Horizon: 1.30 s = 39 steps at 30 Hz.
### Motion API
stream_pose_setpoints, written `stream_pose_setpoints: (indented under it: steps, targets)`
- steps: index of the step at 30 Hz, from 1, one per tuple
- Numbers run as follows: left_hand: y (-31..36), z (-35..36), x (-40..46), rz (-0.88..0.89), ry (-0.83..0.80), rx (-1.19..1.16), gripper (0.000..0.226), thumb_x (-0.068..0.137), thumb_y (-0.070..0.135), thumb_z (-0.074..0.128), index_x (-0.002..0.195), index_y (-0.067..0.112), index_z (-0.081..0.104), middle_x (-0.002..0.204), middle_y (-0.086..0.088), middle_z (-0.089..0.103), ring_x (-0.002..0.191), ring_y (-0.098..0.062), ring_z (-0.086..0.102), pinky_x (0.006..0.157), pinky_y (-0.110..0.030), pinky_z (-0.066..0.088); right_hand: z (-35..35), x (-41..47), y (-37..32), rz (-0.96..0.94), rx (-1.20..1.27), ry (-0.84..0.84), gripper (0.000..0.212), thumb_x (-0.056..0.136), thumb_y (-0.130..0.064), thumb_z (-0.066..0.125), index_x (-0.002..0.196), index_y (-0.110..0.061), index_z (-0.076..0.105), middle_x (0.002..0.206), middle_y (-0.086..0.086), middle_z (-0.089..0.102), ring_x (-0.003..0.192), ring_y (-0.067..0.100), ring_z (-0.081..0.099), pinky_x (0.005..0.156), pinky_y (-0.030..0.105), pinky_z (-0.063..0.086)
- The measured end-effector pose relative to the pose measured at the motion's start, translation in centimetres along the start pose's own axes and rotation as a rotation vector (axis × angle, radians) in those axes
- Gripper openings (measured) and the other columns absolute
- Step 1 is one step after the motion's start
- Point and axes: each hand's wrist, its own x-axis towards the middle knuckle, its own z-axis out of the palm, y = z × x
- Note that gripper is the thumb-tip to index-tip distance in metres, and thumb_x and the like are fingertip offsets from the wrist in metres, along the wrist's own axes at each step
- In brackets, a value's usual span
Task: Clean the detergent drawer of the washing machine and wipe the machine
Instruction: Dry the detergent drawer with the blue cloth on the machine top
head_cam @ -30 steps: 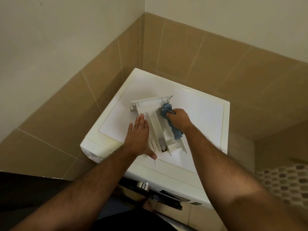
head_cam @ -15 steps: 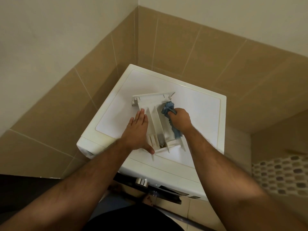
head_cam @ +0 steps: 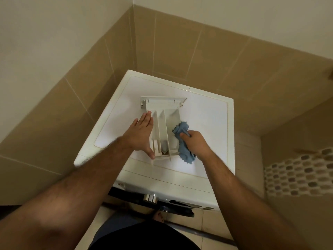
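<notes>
A white detergent drawer (head_cam: pixel 163 121) lies on top of the white washing machine (head_cam: pixel 207 114), its front panel toward the wall. My left hand (head_cam: pixel 141 135) rests flat against the drawer's left side, fingers straight, thumb at its near end. My right hand (head_cam: pixel 193 143) grips a crumpled blue cloth (head_cam: pixel 182 141) that lies in and over the drawer's right compartment and hangs past its near right corner.
The machine stands in a corner of beige tiled walls (head_cam: pixel 162 51). Its dark control panel with a silver knob (head_cam: pixel 150 197) is at the front edge below my arms. A mosaic tile strip (head_cam: pixel 297 174) runs at the right. My foot shows on the floor.
My right hand has drawn the blue cloth from the far end of the right compartment back toward the near end. My left hand has stayed against the drawer's left side.
</notes>
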Motion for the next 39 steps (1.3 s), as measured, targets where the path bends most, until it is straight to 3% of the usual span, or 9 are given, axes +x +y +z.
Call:
stream_pose_setpoints:
  steps: [12,18,21,26,28,31,34,37,39]
  targets:
    - [0.0,-0.1,0.2,0.033,-0.007,-0.091,0.144,0.060,0.067,0.077,0.151,0.005,-0.015,0.155,-0.012,-0.034,0.145,-0.028,-0.025,0.120,-0.044,-0.001,-2.9,-5.4,2.9,0.211,0.166,-0.220,0.025,0.097,-0.028,0.058,0.097,-0.006,0.071,0.090,0.009,0.074,0.081,0.017,0.069,0.070,0.023,0.053]
    - [1.5,0.4,-0.5,-0.032,0.071,-0.280,0.137,0.065,0.063,0.077,0.152,0.009,-0.014,0.155,-0.013,-0.032,0.147,-0.030,-0.018,0.120,-0.045,0.008,-5.7,-1.4,0.5,0.181,0.332,0.128,0.024,0.099,-0.026,0.054,0.093,-0.006,0.065,0.094,0.016,0.070,0.082,0.025,0.066,0.073,0.030,0.055]
    - [2.5,0.5,-0.8,-0.081,0.057,-0.396,0.133,0.068,0.053,0.080,0.152,0.008,-0.013,0.156,-0.011,-0.032,0.150,-0.028,-0.004,0.119,-0.039,0.017,-3.9,1.6,-1.8,0.170,0.352,0.138,0.025,0.100,-0.027,0.051,0.100,-0.006,0.063,0.101,0.017,0.068,0.093,0.030,0.065,0.083,0.036,0.054]
    - [2.9,0.6,-0.5,-0.142,0.060,-0.447,0.130,0.070,0.051,0.080,0.153,0.011,-0.011,0.157,-0.008,-0.029,0.149,-0.028,0.012,0.115,-0.040,0.027,-1.5,2.2,-2.9,0.184,0.201,0.026,0.023,0.100,-0.021,0.049,0.082,-0.011,0.060,0.075,0.006,0.059,0.066,0.016,0.055,0.055,0.024,0.042]
    - [2.6,0.5,-0.5,-0.164,0.078,-0.463,0.127,0.072,0.051,0.079,0.153,0.011,-0.010,0.159,-0.007,-0.026,0.148,-0.028,0.014,0.114,-0.040,0.028,-2.5,1.7,-2.5,0.174,0.151,0.026,0.023,0.099,-0.020,0.051,0.084,-0.007,0.061,0.077,0.009,0.062,0.067,0.017,0.057,0.057,0.026,0.045]
    - [2.3,0.3,-0.7,-0.155,0.082,-0.507,0.119,0.077,0.049,0.075,0.154,0.012,-0.007,0.160,-0.006,-0.022,0.148,-0.028,0.017,0.114,-0.040,0.029,-4.4,1.5,-2.8,0.087,0.090,0.205,0.027,0.098,-0.021,0.051,0.081,-0.003,0.059,0.077,0.012,0.061,0.069,0.024,0.057,0.058,0.027,0.045]
    - [2.1,0.3,-0.9,-0.186,0.162,-0.627,0.093,0.088,0.043,0.066,0.154,0.014,0.007,0.163,-0.007,-0.001,0.144,-0.027,0.027,0.111,-0.040,0.033,-3.5,1.6,-5.0,-0.094,-0.005,0.319,0.022,0.094,-0.023,0.055,0.079,-0.009,0.064,0.072,0.005,0.061,0.070,0.021,0.057,0.060,0.025,0.042]
    - [1.3,0.2,-1.2,-0.356,0.342,-0.735,0.055,0.097,0.037,0.052,0.145,0.014,0.036,0.148,-0.010,0.042,0.131,-0.028,0.046,0.106,-0.038,0.040,0.2,1.5,-7.4,-0.262,-0.218,0.310,0.019,0.090,-0.022,0.060,0.104,-0.017,0.072,0.090,0.002,0.070,0.082,0.020,0.062,0.072,0.024,0.043]
    - [0.6,0.1,-1.1,-0.445,0.327,-0.782,0.048,0.100,0.033,0.049,0.143,0.013,0.042,0.145,-0.009,0.047,0.131,-0.029,0.047,0.109,-0.039,0.039,2.8,1.9,-8.8,-0.331,-0.347,0.304,0.021,0.088,-0.021,0.062,0.106,-0.015,0.071,0.096,0.005,0.071,0.086,0.024,0.064,0.074,0.026,0.046]
